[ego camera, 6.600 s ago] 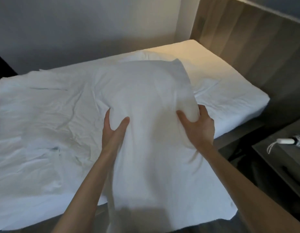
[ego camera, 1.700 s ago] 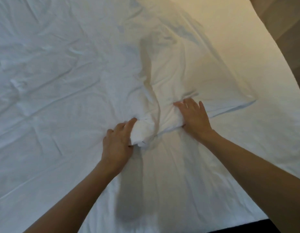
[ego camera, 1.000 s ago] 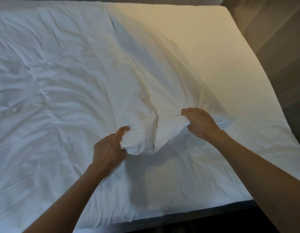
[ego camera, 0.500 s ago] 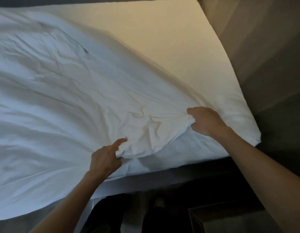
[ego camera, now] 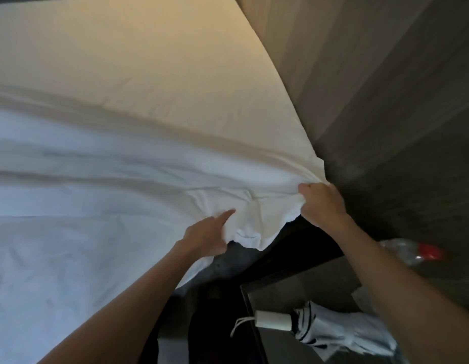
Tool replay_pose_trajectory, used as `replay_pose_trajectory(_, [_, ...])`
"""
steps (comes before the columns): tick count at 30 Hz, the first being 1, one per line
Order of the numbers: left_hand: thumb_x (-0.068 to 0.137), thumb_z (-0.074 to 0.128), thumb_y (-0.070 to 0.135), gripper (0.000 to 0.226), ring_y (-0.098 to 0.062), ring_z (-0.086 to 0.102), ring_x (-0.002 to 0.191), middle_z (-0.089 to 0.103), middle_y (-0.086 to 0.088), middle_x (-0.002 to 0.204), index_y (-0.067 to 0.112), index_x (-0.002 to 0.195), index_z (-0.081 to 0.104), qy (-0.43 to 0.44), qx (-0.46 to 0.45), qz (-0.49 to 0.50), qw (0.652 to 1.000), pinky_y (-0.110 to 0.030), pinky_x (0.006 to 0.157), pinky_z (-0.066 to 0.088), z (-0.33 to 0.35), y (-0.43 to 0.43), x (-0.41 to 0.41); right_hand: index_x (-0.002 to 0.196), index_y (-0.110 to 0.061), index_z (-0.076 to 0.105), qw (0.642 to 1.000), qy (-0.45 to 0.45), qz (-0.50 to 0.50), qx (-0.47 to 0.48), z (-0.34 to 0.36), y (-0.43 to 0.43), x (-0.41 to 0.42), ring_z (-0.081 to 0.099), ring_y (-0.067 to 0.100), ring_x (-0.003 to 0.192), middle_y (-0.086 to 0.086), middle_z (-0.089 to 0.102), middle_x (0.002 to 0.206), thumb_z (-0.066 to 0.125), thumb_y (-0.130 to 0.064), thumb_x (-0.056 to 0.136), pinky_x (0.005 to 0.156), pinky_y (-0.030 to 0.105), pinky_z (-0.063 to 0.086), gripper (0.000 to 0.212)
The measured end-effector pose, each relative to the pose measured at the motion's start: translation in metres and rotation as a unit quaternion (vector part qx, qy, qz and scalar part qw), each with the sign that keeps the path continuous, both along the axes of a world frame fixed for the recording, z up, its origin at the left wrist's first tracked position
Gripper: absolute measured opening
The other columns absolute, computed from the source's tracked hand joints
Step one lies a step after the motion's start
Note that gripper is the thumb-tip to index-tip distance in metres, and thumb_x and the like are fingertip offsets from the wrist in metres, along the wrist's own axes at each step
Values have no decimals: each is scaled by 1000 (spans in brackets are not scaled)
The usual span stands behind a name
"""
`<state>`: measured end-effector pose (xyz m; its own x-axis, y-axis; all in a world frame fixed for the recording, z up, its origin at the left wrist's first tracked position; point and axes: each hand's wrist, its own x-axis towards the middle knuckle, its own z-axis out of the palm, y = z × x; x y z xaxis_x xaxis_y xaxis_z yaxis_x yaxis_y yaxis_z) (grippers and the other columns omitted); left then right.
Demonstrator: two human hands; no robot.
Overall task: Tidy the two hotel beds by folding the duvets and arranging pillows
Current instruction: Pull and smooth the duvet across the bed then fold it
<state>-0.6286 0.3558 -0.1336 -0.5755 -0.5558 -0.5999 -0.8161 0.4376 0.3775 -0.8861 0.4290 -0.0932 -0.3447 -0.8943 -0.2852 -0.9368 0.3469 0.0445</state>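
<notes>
So compared with half a second back, the bunched edge of the duvet (ego camera: pixel 97 206) has come further off the side of the bed. It now hangs out past the mattress over the dark gap, where before it still sat over the bed's edge. Both hands have kept their hold the whole way. The left hand (ego camera: pixel 209 237) has most fingers curled into the bunch from underneath, with the index finger lying straight along the cloth. The right hand (ego camera: pixel 322 203) is a closed fist clamped on the duvet's edge, pulling it taut, so long creases run away to the left.

The rest of the duvet covers the near and left part of the bed, and beyond it the bare sheet (ego camera: pixel 136 61) glows warm yellow up to the wooden headboard (ego camera: pixel 359 74).

New in view since then — the nightstand (ego camera: pixel 293 287) at lower right, with a folded white umbrella (ego camera: pixel 338 332) lying on it. There's also a clear bottle (ego camera: pixel 417 250) with a red cap, pretty blurry. The right forearm crosses over the nightstand and hides part of the umbrella, and the hanging duvet hides the mattress side.
</notes>
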Motion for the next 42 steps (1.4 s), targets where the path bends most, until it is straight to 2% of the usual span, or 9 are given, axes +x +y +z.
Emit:
replay_pose_trajectory(2, [82,66,41,89,-28,49,120,44,-7,136,44,150,8,-26,49,-6,998,-39,95,44,-8,7,9,117,-17,51,997,12,18,80,-16,9,10,52,29,109,7,57,116,52,-13,86,89,35,39,32])
replay_pose_trajectory(4, [80,68,50,93,-28,38,132,33,-6,148,40,152,9,-16,68,12,998,-42,104,38,-6,8,13,134,-22,41,990,-18,31,139,-23,13,18,42,27,120,7,48,129,53,-15,87,98,35,34,48])
replay_pose_trajectory(6, [85,62,54,88,-27,29,140,22,-3,156,36,153,9,1,51,26,998,-45,110,34,3,4,16,143,-29,33,988,-70,31,136,-18,16,25,35,26,127,5,42,138,52,-14,88,104,35,29,60])
replay_pose_trajectory(8, [91,54,52,79,-26,26,142,19,-2,159,33,154,10,12,4,34,999,-46,111,33,21,-3,22,147,-31,31,991,-102,37,83,-4,17,38,29,23,133,1,36,146,52,-15,90,109,35,25,63])
replay_pose_trajectory(15, [97,47,45,64,-22,32,141,30,-1,156,30,153,20,66,-165,82,981,-39,111,33,107,-14,97,146,-35,35,980,-120,151,-49,67,-3,115,21,15,141,-8,30,152,47,-21,96,116,33,10,54])
replay_pose_trajectory(19, [97,48,42,61,-23,35,140,35,-2,154,28,151,26,88,-239,121,960,-42,112,34,153,-3,166,136,-30,51,957,-124,234,-116,117,-25,176,35,20,134,-5,45,144,55,-16,90,115,40,19,48])
replay_pose_trajectory(23, [97,50,40,59,-29,30,143,34,-3,154,27,151,30,91,-295,184,933,-46,114,28,191,16,251,133,-28,54,935,-120,303,-142,164,-47,254,39,23,131,-4,49,140,57,-15,89,113,45,24,46])
replay_pose_trajectory(33, [90,64,31,58,-39,46,131,49,-11,143,20,143,46,76,-384,336,857,-53,99,43,244,88,540,138,-31,49,892,-174,380,-174,207,-51,535,33,16,135,-9,43,145,52,-21,95,112,34,17,44])
replay_pose_trajectory(42, [86,49,40,61,-37,46,131,48,-11,143,20,143,46,52,-419,425,801,-51,99,44,292,124,762,138,-31,49,843,-232,459,-155,220,-59,782,36,15,133,-8,44,144,54,-21,94,106,31,25,46])
